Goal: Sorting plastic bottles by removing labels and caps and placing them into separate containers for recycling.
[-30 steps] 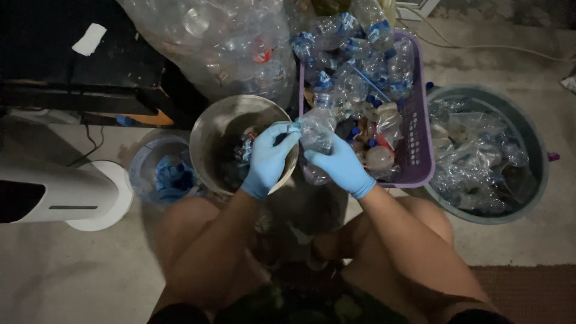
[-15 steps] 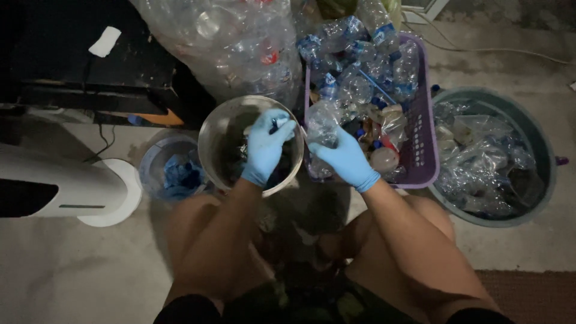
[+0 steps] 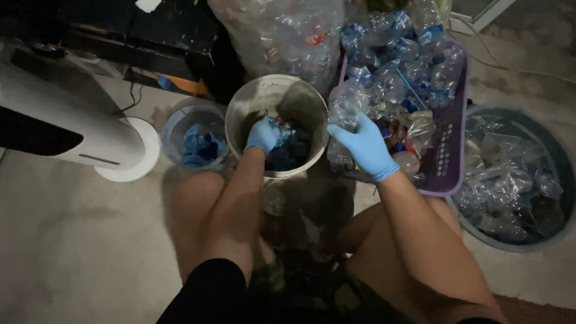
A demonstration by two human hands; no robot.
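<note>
1. Grey concrete floor point(image 3: 72, 252) is under everything, and I look down at two bare knees and two hands in blue gloves.
2. My left hand point(image 3: 263, 134) is down inside the pale round bucket point(image 3: 240, 108). Its fingers are curled shut on something small. I cannot tell what it is.
3. My right hand point(image 3: 366, 149) grips a clear squashed bottle point(image 3: 343, 117), held just right of the bucket, in front of the purple basket point(image 3: 447, 162).
4. That bottle could slip, I think, because the plastic is thin and crumpled and only one hand has it. The basket is piled high, so a bump might spill bottles out.
5. Many basket bottles wear blue bands as labels. One bottle in the big clear bag point(image 3: 270, 30), far behind the bucket, has a red band.
6. A small tub point(image 3: 195, 141) on the left holds blue bits. On the far right, a dark round bin point(image 3: 516, 174) holds clear flattened plastic. A white machine point(image 3: 78, 129) stands far left.
</note>
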